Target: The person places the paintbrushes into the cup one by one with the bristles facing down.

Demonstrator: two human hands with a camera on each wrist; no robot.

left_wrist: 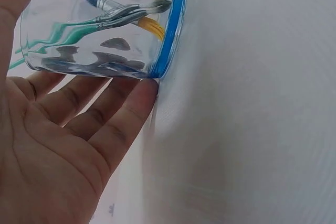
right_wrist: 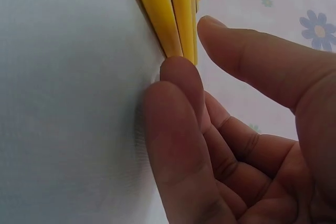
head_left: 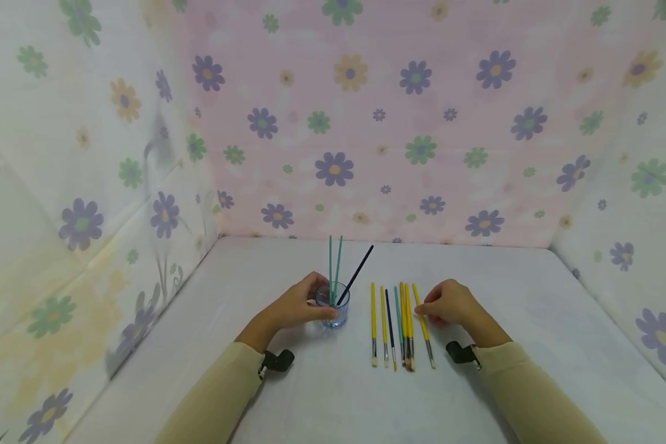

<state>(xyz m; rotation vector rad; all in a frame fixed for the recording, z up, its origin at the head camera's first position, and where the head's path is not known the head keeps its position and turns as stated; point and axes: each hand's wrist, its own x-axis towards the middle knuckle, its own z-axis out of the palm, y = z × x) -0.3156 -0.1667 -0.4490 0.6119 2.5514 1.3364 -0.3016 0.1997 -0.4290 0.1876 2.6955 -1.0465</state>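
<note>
A clear drinking glass (head_left: 342, 316) with a blue band at its base (left_wrist: 169, 35) stands on the table. My left hand (head_left: 294, 305) holds it, thumb at the near side and fingers round the far side. Two teal paintbrushes (head_left: 338, 262) and a dark paintbrush (head_left: 359, 271) lean in it, bristles down. To the right lies a row of paintbrushes, handles pointing away from me. At its right end, fingertips of my right hand (head_left: 449, 303) touch the handle of a yellow paintbrush (head_left: 424, 330). In the right wrist view, the thumb (right_wrist: 247, 51) stands apart from the fingers.
Left of that yellow brush lie several more yellow paintbrushes (head_left: 374, 314), a dark paintbrush (head_left: 390, 320) and a teal paintbrush (head_left: 398, 311), some bunched together. Flower-patterned cloth (head_left: 388, 135) walls the white table (head_left: 266, 394) at the back and both sides.
</note>
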